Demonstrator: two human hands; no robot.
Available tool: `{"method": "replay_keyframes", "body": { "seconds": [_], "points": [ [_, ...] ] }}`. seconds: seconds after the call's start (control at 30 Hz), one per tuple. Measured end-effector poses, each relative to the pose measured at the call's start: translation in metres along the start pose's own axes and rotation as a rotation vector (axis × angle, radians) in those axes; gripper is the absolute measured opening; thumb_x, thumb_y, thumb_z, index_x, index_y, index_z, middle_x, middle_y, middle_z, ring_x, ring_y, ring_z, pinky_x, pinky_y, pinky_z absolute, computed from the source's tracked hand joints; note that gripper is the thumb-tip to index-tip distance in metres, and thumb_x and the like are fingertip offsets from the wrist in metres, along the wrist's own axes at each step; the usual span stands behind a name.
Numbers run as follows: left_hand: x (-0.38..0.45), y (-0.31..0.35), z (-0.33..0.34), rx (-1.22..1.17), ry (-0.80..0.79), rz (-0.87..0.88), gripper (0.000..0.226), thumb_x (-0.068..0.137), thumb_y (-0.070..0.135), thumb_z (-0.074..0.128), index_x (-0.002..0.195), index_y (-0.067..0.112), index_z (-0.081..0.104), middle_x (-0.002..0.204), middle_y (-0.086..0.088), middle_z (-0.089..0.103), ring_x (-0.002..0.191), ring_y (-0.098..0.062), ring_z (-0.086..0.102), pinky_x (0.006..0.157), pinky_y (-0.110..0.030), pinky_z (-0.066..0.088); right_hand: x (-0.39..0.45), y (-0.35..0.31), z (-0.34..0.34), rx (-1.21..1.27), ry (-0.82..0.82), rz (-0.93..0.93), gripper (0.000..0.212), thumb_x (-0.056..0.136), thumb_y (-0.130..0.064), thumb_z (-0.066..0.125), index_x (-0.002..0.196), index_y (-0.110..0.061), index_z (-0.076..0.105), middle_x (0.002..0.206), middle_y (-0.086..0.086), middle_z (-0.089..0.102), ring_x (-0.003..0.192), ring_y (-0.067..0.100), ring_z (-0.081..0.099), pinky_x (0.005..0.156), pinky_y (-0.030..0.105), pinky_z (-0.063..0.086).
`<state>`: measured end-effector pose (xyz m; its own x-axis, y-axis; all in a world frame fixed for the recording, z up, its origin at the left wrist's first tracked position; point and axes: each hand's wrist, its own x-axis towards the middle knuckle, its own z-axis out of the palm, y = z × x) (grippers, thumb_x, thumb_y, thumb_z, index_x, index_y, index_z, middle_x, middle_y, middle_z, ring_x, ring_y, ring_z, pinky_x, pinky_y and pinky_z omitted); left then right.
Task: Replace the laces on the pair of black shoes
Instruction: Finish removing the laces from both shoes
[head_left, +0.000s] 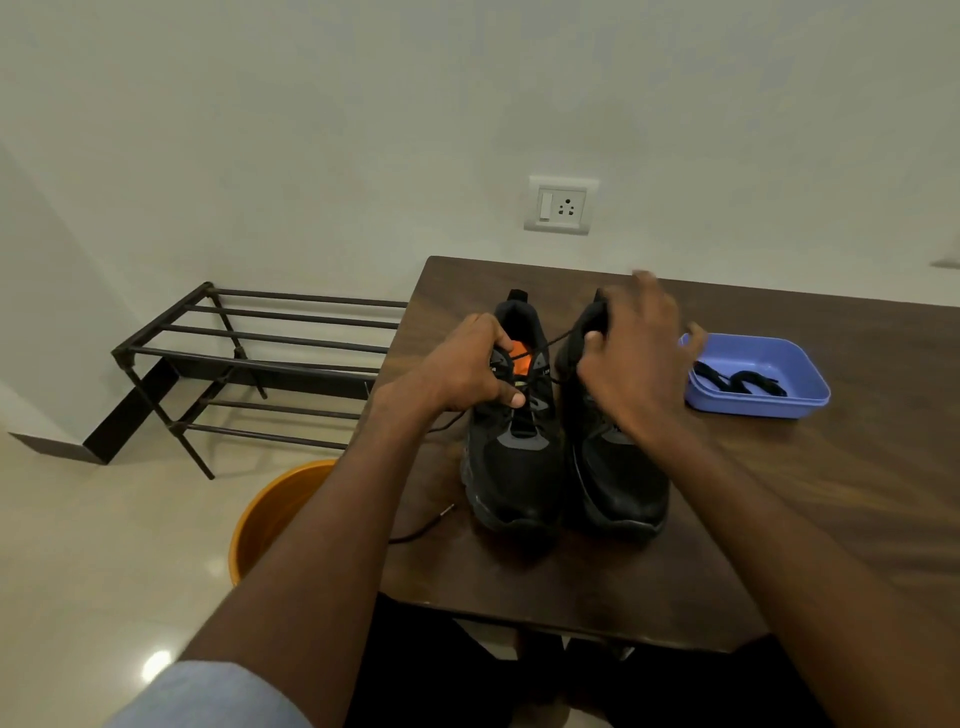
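Two black shoes stand side by side on the dark wooden table (805, 519), toes toward me. My left hand (462, 369) grips the left shoe (511, 467) at its collar, thumb on the eyelets; its orange insole shows inside. A thin black lace (556, 340) runs from that shoe's eyelets to my right hand (639, 364), which pinches it above the right shoe (618, 483). The lace's other end (423, 527) trails off the table's left edge. A blue tray (779, 402) at the right holds black flat laces (737, 382).
An orange bucket (265, 514) stands on the floor below the table's left edge. A black metal shoe rack (244, 358) sits against the wall to the left. A wall socket (561, 206) is above the table. My dark-clothed legs are under the table's near edge.
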<state>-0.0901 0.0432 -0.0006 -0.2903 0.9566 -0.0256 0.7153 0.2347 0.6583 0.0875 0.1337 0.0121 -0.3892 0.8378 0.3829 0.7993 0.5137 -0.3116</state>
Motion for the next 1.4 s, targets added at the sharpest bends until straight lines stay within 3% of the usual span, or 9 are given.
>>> {"method": "replay_keyframes", "body": {
  "seconds": [0.13,0.3,0.5,0.67,0.87,1.07,1.2,1.3,1.4],
  "points": [
    [0.0,-0.003,0.001,0.009,0.015,0.013,0.063,0.071,0.022,0.094,0.117,0.02,0.05,0.123,0.001,0.047,0.11,-0.017,0.053,0.086,-0.029,0.048,-0.003,-0.015,0.02,-0.046,-0.231,-0.304,0.035,0.1,-0.028,0.056,0.134,-0.033,0.063,0.172,-0.007,0.009,0.159,0.023,0.006,0.119,0.068,0.009],
    [-0.001,-0.002,0.002,0.004,0.006,0.006,0.061,0.071,0.021,0.093,0.114,0.022,0.049,0.119,0.001,0.048,0.107,-0.017,0.054,0.082,-0.029,0.048,0.001,-0.011,0.022,0.148,-0.222,-0.165,0.025,0.092,-0.021,0.067,0.111,-0.034,0.075,0.15,-0.008,0.053,0.141,0.016,0.042,0.116,0.063,0.022],
    [-0.005,0.002,0.001,0.057,-0.001,0.039,0.056,0.071,0.022,0.093,0.108,0.023,0.051,0.121,0.0,0.047,0.108,-0.017,0.051,0.086,-0.029,0.045,0.011,0.0,0.019,0.176,-0.364,-0.291,0.051,0.102,-0.021,0.054,0.149,-0.04,0.046,0.164,-0.01,0.038,0.155,0.016,0.025,0.122,0.065,0.012],
    [-0.003,0.004,0.003,0.103,0.016,0.039,0.056,0.065,0.022,0.096,0.095,0.026,0.049,0.113,-0.001,0.047,0.098,-0.019,0.052,0.077,-0.029,0.046,-0.007,-0.02,0.03,0.19,-0.49,-0.342,0.06,0.102,-0.025,0.053,0.157,-0.029,0.03,0.135,-0.003,0.068,0.131,0.024,0.057,0.124,0.062,0.005],
    [-0.003,0.0,0.003,0.112,0.018,0.011,0.059,0.063,0.028,0.098,0.102,0.022,0.054,0.114,0.001,0.048,0.101,-0.016,0.052,0.073,-0.024,0.042,-0.005,-0.022,0.03,0.565,-0.05,-0.097,0.038,0.086,-0.012,0.072,0.121,-0.026,0.07,0.085,-0.015,0.073,0.086,0.0,0.07,0.095,0.043,0.056],
    [-0.007,0.003,-0.002,0.103,-0.029,0.01,0.052,0.074,0.026,0.091,0.108,0.026,0.052,0.121,0.003,0.044,0.11,-0.016,0.049,0.084,-0.023,0.043,0.023,-0.001,-0.011,0.704,0.147,0.221,0.033,0.086,-0.007,0.055,0.088,-0.033,0.074,0.082,-0.013,0.073,0.074,0.006,0.07,0.073,0.042,0.063],
    [-0.006,0.006,0.0,0.138,-0.088,0.008,0.024,0.081,0.03,0.085,0.091,0.034,0.064,0.12,0.002,0.042,0.113,-0.019,0.049,0.099,-0.036,0.047,0.019,0.01,-0.055,0.446,-0.334,-0.024,0.015,0.102,-0.031,0.06,0.101,-0.024,0.074,0.075,-0.002,0.075,0.068,0.01,0.072,0.065,0.032,0.061],
    [-0.006,0.011,0.002,0.12,-0.058,0.013,0.018,0.084,0.023,0.083,0.082,0.033,0.068,0.111,0.005,0.051,0.101,-0.011,0.053,0.091,-0.027,0.046,-0.001,0.013,-0.066,0.153,-0.833,-0.087,0.044,0.101,-0.054,0.053,0.095,-0.015,0.071,0.071,0.003,0.076,0.054,0.014,0.067,0.054,0.027,0.055],
    [-0.006,0.013,0.003,0.047,-0.03,0.012,0.018,0.088,0.015,0.078,0.075,0.027,0.074,0.094,0.009,0.067,0.086,-0.005,0.061,0.077,-0.022,0.049,-0.007,0.014,-0.065,-0.039,-0.951,-0.222,0.05,0.092,-0.064,0.057,0.097,-0.017,0.073,0.086,0.0,0.077,0.075,0.013,0.073,0.077,0.032,0.061]
  ]
}}
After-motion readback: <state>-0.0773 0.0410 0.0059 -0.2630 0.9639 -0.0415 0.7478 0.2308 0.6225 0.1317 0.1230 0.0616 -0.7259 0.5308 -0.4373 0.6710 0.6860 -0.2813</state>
